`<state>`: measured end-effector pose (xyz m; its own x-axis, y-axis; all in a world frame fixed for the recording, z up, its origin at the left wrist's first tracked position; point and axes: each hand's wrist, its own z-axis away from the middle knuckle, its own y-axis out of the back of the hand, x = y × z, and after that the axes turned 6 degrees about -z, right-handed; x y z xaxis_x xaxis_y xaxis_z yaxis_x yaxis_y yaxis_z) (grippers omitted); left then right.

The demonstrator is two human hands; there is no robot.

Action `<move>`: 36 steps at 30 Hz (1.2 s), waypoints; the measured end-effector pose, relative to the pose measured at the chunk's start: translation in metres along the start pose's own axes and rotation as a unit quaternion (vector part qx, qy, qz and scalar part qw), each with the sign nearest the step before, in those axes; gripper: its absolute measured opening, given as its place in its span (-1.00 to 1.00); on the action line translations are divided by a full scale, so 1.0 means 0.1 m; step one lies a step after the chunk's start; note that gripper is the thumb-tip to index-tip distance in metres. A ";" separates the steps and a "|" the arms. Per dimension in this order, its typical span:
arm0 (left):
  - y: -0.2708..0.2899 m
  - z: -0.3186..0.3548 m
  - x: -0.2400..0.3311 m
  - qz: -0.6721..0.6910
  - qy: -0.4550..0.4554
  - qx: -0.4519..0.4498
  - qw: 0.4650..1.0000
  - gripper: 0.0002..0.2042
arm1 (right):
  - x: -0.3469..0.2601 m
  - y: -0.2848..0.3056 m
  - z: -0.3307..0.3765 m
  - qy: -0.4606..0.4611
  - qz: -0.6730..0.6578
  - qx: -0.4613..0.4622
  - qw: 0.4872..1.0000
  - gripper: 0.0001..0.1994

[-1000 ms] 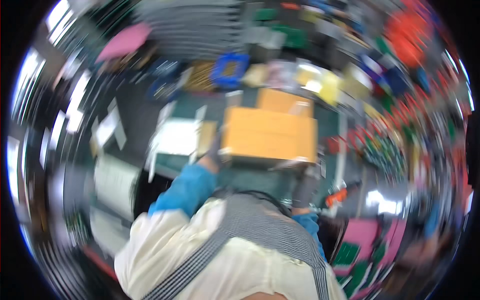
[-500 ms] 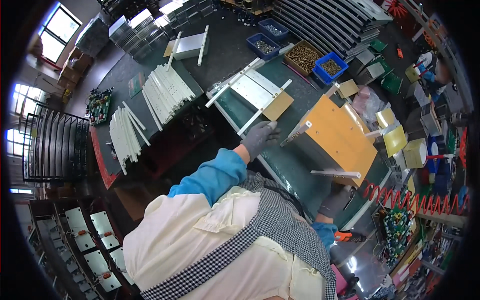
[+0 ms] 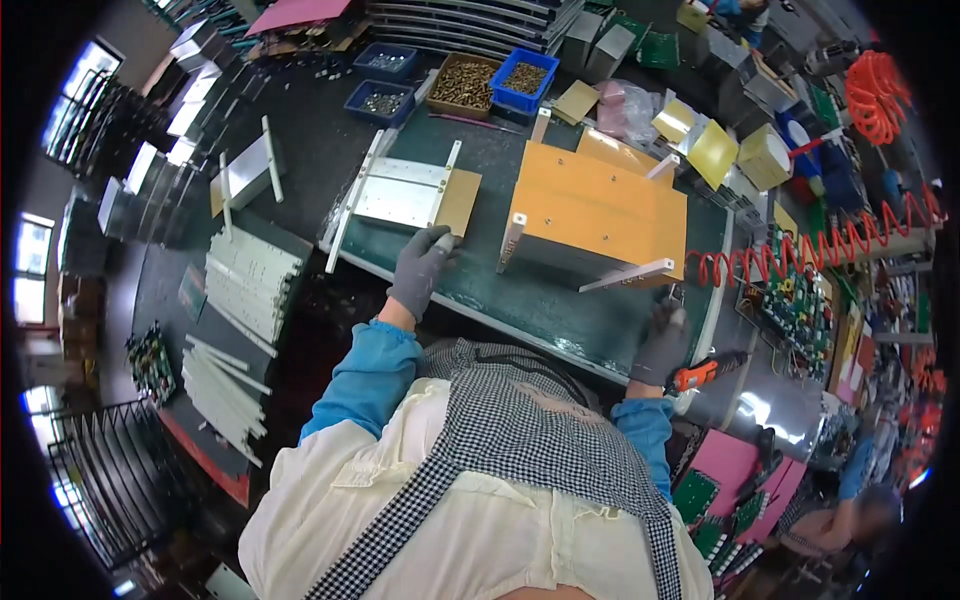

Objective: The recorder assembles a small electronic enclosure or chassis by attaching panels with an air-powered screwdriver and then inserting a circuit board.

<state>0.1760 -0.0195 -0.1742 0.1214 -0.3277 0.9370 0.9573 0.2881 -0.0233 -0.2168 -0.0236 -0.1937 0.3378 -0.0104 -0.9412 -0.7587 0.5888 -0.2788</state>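
Observation:
My left hand (image 3: 424, 272), in a grey glove, is at the near edge of the green bench (image 3: 500, 314), fingers loosely stretched with nothing seen in them. It is beside a silver metal plate (image 3: 398, 193) with white rails across its ends and a brown board (image 3: 459, 203) at its right. My right hand (image 3: 660, 346), also gloved, is at the near right bench corner, below a large box with an orange top (image 3: 605, 205) and white bars at its corners. Its fingers are curled; a small shiny piece shows at the fingertips, too small to name.
Bins of small metal parts, including a blue bin (image 3: 523, 80), line the far side. A red coiled hose (image 3: 800, 250) hangs at the right, above circuit boards. An orange-and-black tool (image 3: 708, 372) lies beside my right wrist. White strips (image 3: 255, 285) are stacked on the left table.
The whole view has turned, so the bench sits more level and farther left. Both hands remain near the same things; the box and plate appear unmoved on the bench.

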 end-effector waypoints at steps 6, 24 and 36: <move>0.21 -0.31 0.56 0.020 -0.032 -0.191 0.981 -0.54 | -0.96 -0.47 0.71 0.281 0.144 -0.007 0.949 -0.73; -0.81 -0.79 0.15 0.283 0.213 -0.238 0.904 -0.47 | -1.08 -1.23 0.67 0.234 0.255 -0.215 0.913 -0.82; -1.33 -1.46 0.15 0.305 0.034 -0.266 0.914 -0.58 | -1.19 -1.24 0.24 0.323 0.275 -0.196 0.884 -0.83</move>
<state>0.0883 -0.1938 -0.2079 0.6743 -0.3119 0.6693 0.6952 -0.0373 -0.7178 -0.1498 -0.0764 -0.0428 -0.4342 -0.3435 -0.8327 -0.8870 0.3245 0.3286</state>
